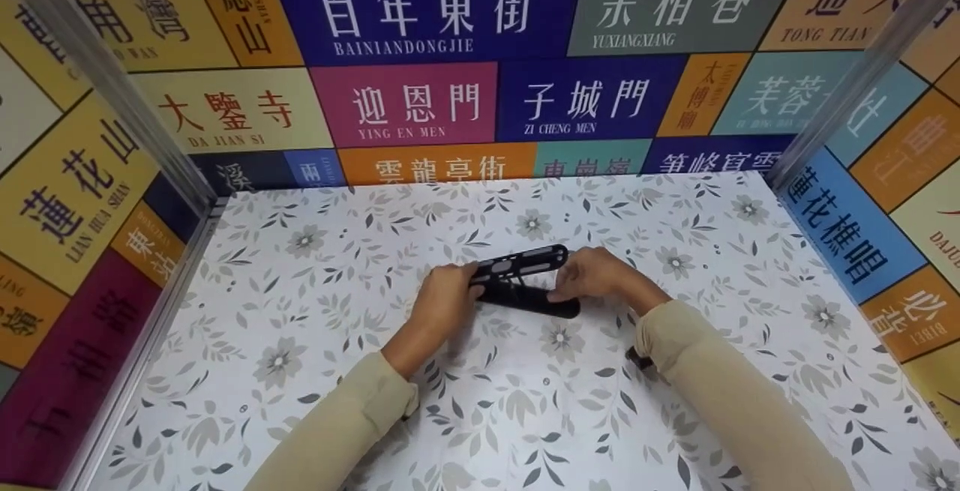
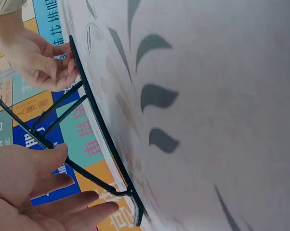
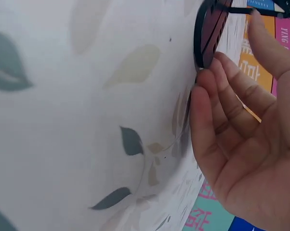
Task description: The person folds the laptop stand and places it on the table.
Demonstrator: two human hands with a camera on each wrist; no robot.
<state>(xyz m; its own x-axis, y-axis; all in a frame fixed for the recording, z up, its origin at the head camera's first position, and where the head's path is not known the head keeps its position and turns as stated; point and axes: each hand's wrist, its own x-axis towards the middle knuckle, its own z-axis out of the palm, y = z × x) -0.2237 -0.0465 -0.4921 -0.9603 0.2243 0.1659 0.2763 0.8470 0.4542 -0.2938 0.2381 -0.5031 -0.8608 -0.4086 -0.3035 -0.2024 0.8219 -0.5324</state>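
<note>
A black folding stand (image 1: 529, 297) sits on the patterned tabletop, its slotted upper plate (image 1: 529, 261) raised at an angle over the base. Thin struts (image 2: 58, 108) join the two plates in the left wrist view. My left hand (image 1: 444, 297) holds the stand's hinged left end, the thumb against the upper plate and the other fingers fairly straight. At the far right end, my right hand (image 1: 596, 275) has curled fingers at the edge of the base (image 3: 213, 33). Its thumb lies apart from those fingertips, near a strut in the right wrist view.
White floral cloth or paper (image 1: 300, 303) covers the table. Panels with colourful printed signs (image 1: 420, 7) enclose the back and both sides, with clear-looking corner posts (image 1: 847, 64). A small dark piece (image 1: 639, 358) shows by the right cuff.
</note>
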